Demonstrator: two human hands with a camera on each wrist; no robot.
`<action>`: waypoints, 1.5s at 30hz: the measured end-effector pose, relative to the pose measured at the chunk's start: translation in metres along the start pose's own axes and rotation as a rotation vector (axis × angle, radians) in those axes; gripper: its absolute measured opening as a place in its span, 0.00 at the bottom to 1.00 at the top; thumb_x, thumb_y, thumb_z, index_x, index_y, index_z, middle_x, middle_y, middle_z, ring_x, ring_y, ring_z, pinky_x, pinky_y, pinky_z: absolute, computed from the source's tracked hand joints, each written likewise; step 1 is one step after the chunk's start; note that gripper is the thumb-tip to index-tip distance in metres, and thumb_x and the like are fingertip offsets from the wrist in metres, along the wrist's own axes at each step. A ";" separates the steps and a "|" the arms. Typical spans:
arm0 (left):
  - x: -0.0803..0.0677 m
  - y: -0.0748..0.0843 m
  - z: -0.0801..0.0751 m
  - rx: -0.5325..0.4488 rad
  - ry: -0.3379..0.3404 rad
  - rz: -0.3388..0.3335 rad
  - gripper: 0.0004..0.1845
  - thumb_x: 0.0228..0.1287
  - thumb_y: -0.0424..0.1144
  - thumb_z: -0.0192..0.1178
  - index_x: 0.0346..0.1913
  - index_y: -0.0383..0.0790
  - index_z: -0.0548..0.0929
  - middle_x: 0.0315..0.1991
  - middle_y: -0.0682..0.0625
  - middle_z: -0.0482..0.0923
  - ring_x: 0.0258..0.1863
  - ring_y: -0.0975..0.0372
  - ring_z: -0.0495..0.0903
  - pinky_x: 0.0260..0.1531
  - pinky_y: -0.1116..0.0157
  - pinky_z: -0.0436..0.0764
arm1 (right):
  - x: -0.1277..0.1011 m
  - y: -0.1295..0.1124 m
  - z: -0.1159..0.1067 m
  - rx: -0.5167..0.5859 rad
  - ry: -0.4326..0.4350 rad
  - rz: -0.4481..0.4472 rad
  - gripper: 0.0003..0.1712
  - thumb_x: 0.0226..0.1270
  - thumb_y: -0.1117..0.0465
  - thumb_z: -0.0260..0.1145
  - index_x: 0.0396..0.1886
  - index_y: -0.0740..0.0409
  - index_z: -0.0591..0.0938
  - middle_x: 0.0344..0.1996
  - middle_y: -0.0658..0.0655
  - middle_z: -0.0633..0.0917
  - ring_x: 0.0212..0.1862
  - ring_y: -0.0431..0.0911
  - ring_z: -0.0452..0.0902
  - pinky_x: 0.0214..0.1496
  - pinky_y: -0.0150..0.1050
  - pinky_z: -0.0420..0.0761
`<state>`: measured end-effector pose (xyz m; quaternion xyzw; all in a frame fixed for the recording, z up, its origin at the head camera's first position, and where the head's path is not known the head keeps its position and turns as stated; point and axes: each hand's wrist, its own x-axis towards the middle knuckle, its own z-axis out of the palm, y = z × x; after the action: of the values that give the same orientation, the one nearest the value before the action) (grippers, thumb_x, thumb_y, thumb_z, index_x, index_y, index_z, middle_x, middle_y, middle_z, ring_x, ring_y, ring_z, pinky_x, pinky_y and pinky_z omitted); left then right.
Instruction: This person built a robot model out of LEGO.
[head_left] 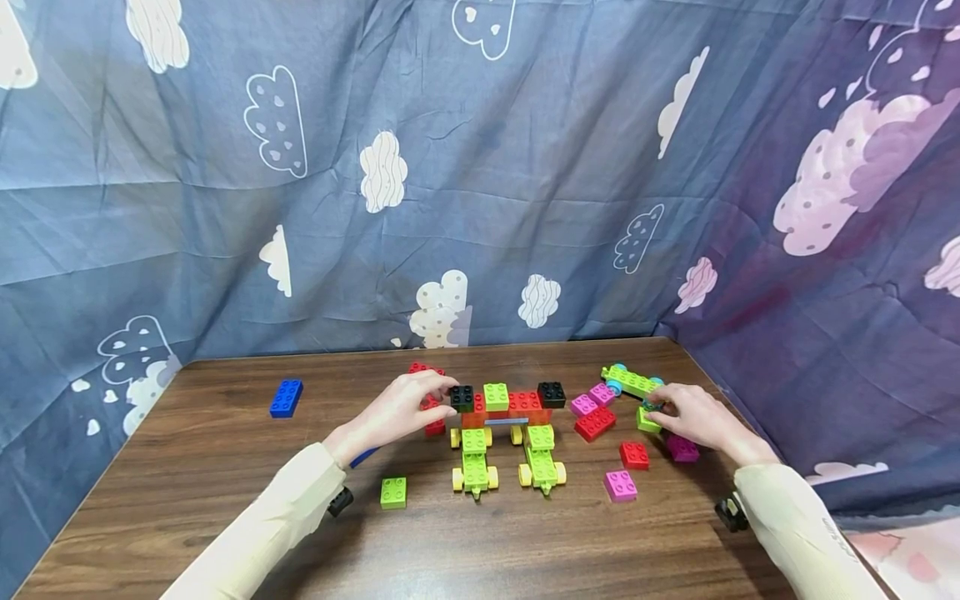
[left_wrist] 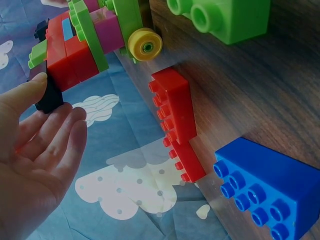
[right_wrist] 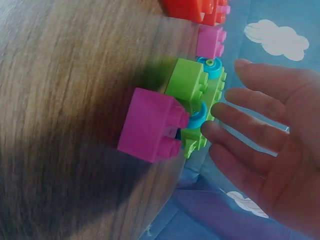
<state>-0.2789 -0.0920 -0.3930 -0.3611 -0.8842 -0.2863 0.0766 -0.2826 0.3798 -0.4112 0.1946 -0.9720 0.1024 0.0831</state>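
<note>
In the middle of the table stands a built model: two lime-green wheeled bases (head_left: 475, 472) with yellow wheels carry a row of red bricks (head_left: 523, 403). A lime-green brick (head_left: 496, 397) sits on the row, with a black brick (head_left: 551, 394) at its right end. At the left end, my left hand (head_left: 396, 406) pinches another black brick (left_wrist: 51, 94) between thumb and fingers. My right hand (head_left: 693, 414) hovers with loosely extended fingers over a loose green brick (right_wrist: 187, 82), apart from it in the right wrist view. Beside that lie a magenta brick (right_wrist: 145, 125) and a green base with turquoise wheels (head_left: 632, 382).
Pink bricks (head_left: 620, 485) and red bricks (head_left: 596, 423) lie right of the model. To the left are a blue brick (head_left: 286, 398), a loose green brick (head_left: 393, 492) and red bricks (left_wrist: 175, 105) behind the left hand. A patterned curtain (head_left: 337, 208) borders the table's back.
</note>
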 end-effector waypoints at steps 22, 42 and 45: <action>0.001 0.002 -0.004 0.009 0.008 0.021 0.20 0.64 0.40 0.67 0.57 0.38 0.81 0.43 0.47 0.85 0.42 0.57 0.84 0.47 0.57 0.84 | 0.007 0.003 0.012 0.013 -0.045 -0.052 0.14 0.48 0.62 0.78 0.34 0.61 0.85 0.25 0.51 0.82 0.28 0.39 0.71 0.31 0.35 0.71; 0.001 0.000 0.000 -0.006 -0.016 -0.003 0.20 0.64 0.41 0.67 0.57 0.38 0.81 0.45 0.46 0.84 0.44 0.56 0.84 0.48 0.54 0.84 | 0.014 -0.008 0.002 0.034 -0.019 -0.029 0.13 0.51 0.63 0.76 0.36 0.63 0.86 0.26 0.52 0.84 0.29 0.41 0.74 0.31 0.36 0.75; 0.001 0.000 -0.001 -0.011 -0.012 -0.002 0.20 0.64 0.41 0.67 0.57 0.38 0.81 0.44 0.46 0.84 0.43 0.56 0.84 0.48 0.54 0.84 | 0.016 -0.016 -0.008 0.012 0.008 -0.046 0.14 0.51 0.62 0.76 0.38 0.64 0.86 0.30 0.55 0.86 0.31 0.44 0.78 0.35 0.41 0.79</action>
<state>-0.2797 -0.0922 -0.3925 -0.3626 -0.8833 -0.2891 0.0690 -0.2901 0.3610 -0.3977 0.2170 -0.9663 0.1069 0.0880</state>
